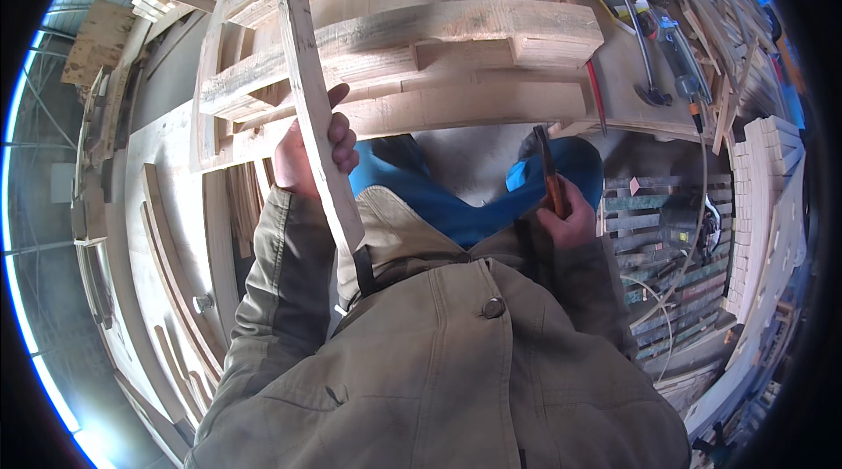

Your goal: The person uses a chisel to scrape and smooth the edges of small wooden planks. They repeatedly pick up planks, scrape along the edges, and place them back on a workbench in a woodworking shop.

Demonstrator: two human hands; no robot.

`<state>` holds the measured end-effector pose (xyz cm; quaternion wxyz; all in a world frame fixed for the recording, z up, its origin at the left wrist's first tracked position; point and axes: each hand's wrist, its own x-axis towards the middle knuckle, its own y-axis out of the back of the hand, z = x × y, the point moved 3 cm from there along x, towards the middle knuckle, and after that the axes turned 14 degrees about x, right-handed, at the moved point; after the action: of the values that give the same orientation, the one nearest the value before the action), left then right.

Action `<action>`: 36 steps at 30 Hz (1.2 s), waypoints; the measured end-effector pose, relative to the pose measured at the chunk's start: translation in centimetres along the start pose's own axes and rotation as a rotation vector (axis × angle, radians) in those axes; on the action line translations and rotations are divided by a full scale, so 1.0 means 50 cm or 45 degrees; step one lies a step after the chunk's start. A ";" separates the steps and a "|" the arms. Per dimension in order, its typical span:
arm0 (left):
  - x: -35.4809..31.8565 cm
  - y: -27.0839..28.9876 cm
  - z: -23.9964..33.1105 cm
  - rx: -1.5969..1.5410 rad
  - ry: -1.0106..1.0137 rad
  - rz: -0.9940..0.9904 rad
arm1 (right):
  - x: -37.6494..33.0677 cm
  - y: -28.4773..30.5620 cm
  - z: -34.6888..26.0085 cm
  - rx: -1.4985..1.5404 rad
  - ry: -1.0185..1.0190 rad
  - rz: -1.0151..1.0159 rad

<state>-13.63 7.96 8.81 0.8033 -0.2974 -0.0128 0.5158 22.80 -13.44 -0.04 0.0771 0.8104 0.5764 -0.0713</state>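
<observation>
My left hand (317, 153) is closed round a pale wooden slat (307, 100), which stands at a slant in front of me. The slat's upper end overlaps a pallet-like wooden frame (456, 26) on the bench; its lower end is by my jacket. At my right thigh, my right hand (570, 216) grips a brown-handled tool (553, 172) with its narrow dark end pointing up. Its exact kind is unclear. The frame has long boards joined by short blocks. Next to its right end lies a red pencil-like stick (597, 99).
A claw hammer (647, 57) and an air tool (684, 74) with a hose (702, 171) lie on the bench at right. Long boards (167, 267) lie at left. Stacked wood (759, 206) stands at right, beside slatted pallets (649, 241) bearing a power saw (693, 228).
</observation>
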 end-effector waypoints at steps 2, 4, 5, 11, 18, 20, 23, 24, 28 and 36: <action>0.019 0.002 0.049 0.067 -0.023 -0.036 | 0.000 0.000 -0.002 -0.033 -0.057 0.007; 0.042 0.009 0.124 0.119 -0.144 -0.022 | 0.006 -0.004 -0.011 -0.019 -0.061 -0.002; 0.051 0.011 0.158 0.121 -0.285 -0.019 | 0.007 -0.008 -0.012 0.011 -0.115 0.004; -0.021 0.019 0.056 0.220 -0.190 0.422 | 0.012 -0.007 -0.019 0.100 -0.066 0.030; -0.006 0.051 0.144 0.605 -0.526 0.552 | 0.029 0.001 0.008 0.002 -0.144 -0.074; 0.008 0.057 0.218 0.732 -0.501 0.619 | 0.035 -0.001 0.013 0.010 -0.181 -0.089; 0.039 0.070 0.321 0.816 -0.437 0.525 | 0.038 0.002 0.016 0.036 -0.195 -0.132; 0.061 0.080 0.347 0.831 -0.463 0.520 | 0.037 0.004 0.017 0.019 -0.214 -0.157; 0.188 0.145 0.453 1.121 -0.505 0.575 | 0.046 0.008 0.013 0.027 -0.240 -0.209; 0.525 0.232 0.636 1.780 -0.553 0.833 | 0.099 0.005 0.003 -0.009 -0.462 -0.337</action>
<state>-21.31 48.08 21.76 0.5913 0.3931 0.2452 0.6601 24.64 -9.00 -1.19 0.1722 0.7014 0.6546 -0.2233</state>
